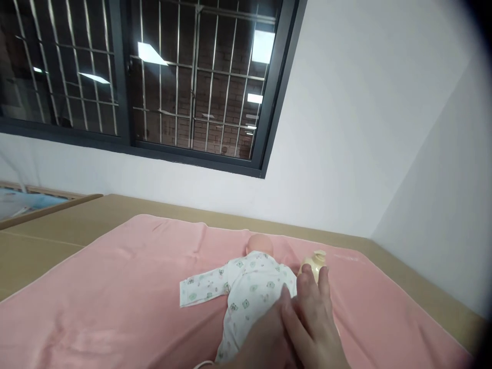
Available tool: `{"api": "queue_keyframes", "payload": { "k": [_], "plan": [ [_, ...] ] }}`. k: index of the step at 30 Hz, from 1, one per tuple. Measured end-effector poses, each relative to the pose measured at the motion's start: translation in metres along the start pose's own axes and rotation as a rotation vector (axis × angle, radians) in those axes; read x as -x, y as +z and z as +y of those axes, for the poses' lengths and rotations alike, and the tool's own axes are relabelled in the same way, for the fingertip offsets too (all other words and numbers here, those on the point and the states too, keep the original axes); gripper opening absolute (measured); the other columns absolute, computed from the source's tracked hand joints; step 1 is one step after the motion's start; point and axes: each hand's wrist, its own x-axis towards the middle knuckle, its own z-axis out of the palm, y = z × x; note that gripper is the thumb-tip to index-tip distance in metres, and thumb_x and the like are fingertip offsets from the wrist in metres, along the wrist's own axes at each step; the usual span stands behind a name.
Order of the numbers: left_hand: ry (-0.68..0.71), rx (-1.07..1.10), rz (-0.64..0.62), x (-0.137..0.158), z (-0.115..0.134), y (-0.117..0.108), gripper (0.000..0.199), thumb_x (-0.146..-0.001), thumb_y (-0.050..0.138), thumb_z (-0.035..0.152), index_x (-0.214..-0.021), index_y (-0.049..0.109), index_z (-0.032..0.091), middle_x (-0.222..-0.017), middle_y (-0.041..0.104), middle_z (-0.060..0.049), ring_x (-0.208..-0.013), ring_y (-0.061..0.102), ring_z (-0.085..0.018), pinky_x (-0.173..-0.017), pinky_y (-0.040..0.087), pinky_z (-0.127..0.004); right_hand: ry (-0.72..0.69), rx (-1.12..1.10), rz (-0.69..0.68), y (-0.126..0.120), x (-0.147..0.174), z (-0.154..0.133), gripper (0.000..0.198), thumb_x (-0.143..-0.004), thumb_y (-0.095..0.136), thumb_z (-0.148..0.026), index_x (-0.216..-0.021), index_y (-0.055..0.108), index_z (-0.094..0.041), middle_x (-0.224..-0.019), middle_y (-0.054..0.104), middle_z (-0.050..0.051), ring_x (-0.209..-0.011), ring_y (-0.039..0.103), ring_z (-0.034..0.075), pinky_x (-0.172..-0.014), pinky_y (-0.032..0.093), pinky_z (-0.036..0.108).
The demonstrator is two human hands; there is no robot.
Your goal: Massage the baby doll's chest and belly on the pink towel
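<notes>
A baby doll (253,287) in a white printed outfit lies on the pink sheet (126,287). Its bare rounded head (260,244) points away from me, with no face showing, and one sleeve (203,288) stretches out to the left. My right hand (313,312) is over the doll's right side with its fingers extended and nothing seen in it. Close against it is my left hand (269,328), blurred, its fingers mostly hidden by the right one. Just beyond my right fingertips stands a pale yellow bottle-like container (317,260) with a narrow neck, partly covered by them.
The sheet covers a tan tabletop (126,202) that meets a white wall (326,128). Above it is a dark-framed window (265,128) with metal bars behind the glass. At the far left, a wooden-edged space holds light blue printed material (26,201).
</notes>
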Motion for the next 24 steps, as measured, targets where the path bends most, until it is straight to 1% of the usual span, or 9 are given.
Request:
{"api": "queue_keyframes", "payload": {
  "k": [4, 7, 9, 11, 14, 16, 18, 20, 24],
  "plan": [
    [0.068, 0.026, -0.002, -0.021, 0.033, 0.0, 0.067, -0.085, 0.041, 0.07, -0.137, 0.053, 0.029, -0.138, 0.057, -0.009, -0.141, 0.038, -0.029, -0.113, 0.037, -0.047, 0.073, -0.071, -0.028, 0.024, -0.008, 0.015, 0.087, -0.092, 0.053, -0.041, -0.154, -0.008, -0.039, -0.163, -0.004, 0.001, -0.146, 0.0, 0.041, -0.111, 0.007, 0.075],
    [0.211, 0.049, 0.165, -0.036, 0.049, -0.003, 0.058, -0.09, 0.045, 0.057, -0.138, 0.049, 0.024, -0.147, 0.048, -0.009, -0.145, 0.031, -0.026, -0.119, 0.025, -0.043, 0.296, -0.232, -0.118, 0.049, -0.005, 0.033, 0.079, -0.096, 0.047, -0.037, -0.155, -0.006, -0.032, -0.163, 0.003, 0.006, -0.149, 0.007, 0.032, -0.116, 0.02, 0.062],
    [0.274, -0.003, 0.323, -0.05, 0.052, -0.01, 0.05, -0.09, 0.052, 0.045, -0.137, 0.048, 0.026, -0.148, 0.046, -0.007, -0.144, 0.032, -0.025, -0.119, 0.023, -0.04, 0.41, -0.308, -0.188, 0.065, -0.005, 0.045, 0.071, -0.096, 0.046, -0.036, -0.156, 0.008, -0.031, -0.163, 0.01, 0.006, -0.149, 0.012, 0.029, -0.117, 0.024, 0.057],
    [0.208, -0.089, 0.441, -0.066, 0.048, -0.02, 0.051, -0.087, 0.058, 0.037, -0.136, 0.046, 0.028, -0.144, 0.05, -0.007, -0.139, 0.039, -0.028, -0.116, 0.029, -0.041, 0.41, -0.373, -0.294, 0.076, -0.007, 0.051, 0.063, -0.093, 0.05, -0.032, -0.152, 0.028, -0.032, -0.16, 0.023, 0.004, -0.147, 0.022, 0.026, -0.117, 0.026, 0.054],
    [0.046, -0.198, 0.531, -0.093, 0.031, -0.04, 0.059, -0.082, 0.062, 0.034, -0.137, 0.041, 0.028, -0.132, 0.056, -0.011, -0.122, 0.055, -0.033, -0.105, 0.04, -0.045, 0.276, -0.412, -0.406, 0.082, -0.012, 0.056, 0.057, -0.087, 0.054, -0.025, -0.142, 0.047, -0.034, -0.15, 0.045, 0.002, -0.142, 0.036, 0.023, -0.117, 0.027, 0.05],
    [0.108, -0.278, 0.575, -0.11, 0.016, -0.054, 0.054, -0.079, 0.063, 0.03, -0.13, 0.046, 0.025, -0.126, 0.059, -0.011, -0.115, 0.059, -0.032, -0.102, 0.041, -0.043, 0.24, -0.397, -0.412, 0.084, -0.013, 0.062, 0.048, -0.089, 0.052, -0.026, -0.136, 0.054, -0.035, -0.145, 0.051, 0.001, -0.14, 0.039, 0.022, -0.118, 0.024, 0.049],
    [0.245, -0.412, 0.559, -0.123, 0.003, -0.068, 0.029, -0.078, 0.062, 0.027, -0.107, 0.06, 0.021, -0.115, 0.063, -0.011, -0.115, 0.057, -0.031, -0.105, 0.037, -0.042, 0.306, -0.381, -0.397, 0.087, -0.01, 0.074, 0.042, -0.094, 0.045, -0.03, -0.134, 0.056, -0.032, -0.147, 0.048, 0.002, -0.141, 0.037, 0.021, -0.119, 0.022, 0.049],
    [0.329, -0.57, 0.53, -0.13, -0.009, -0.081, 0.011, -0.079, 0.058, 0.027, -0.086, 0.065, 0.021, -0.101, 0.065, -0.01, -0.111, 0.056, -0.032, -0.107, 0.035, -0.045, 0.447, -0.357, -0.384, 0.094, -0.004, 0.088, 0.044, -0.098, 0.038, -0.037, -0.138, 0.054, -0.026, -0.152, 0.042, 0.005, -0.144, 0.032, 0.021, -0.119, 0.021, 0.048],
    [0.453, -0.799, 0.501, -0.135, -0.024, -0.098, 0.01, -0.082, 0.055, 0.026, -0.085, 0.065, 0.024, -0.102, 0.062, -0.01, -0.115, 0.051, -0.032, -0.112, 0.028, -0.048, 0.701, -0.175, -0.407, 0.109, 0.007, 0.091, 0.06, -0.098, 0.034, -0.048, -0.148, 0.04, -0.013, -0.155, 0.034, 0.014, -0.146, 0.027, 0.027, -0.119, 0.023, 0.047]
  ]
}}
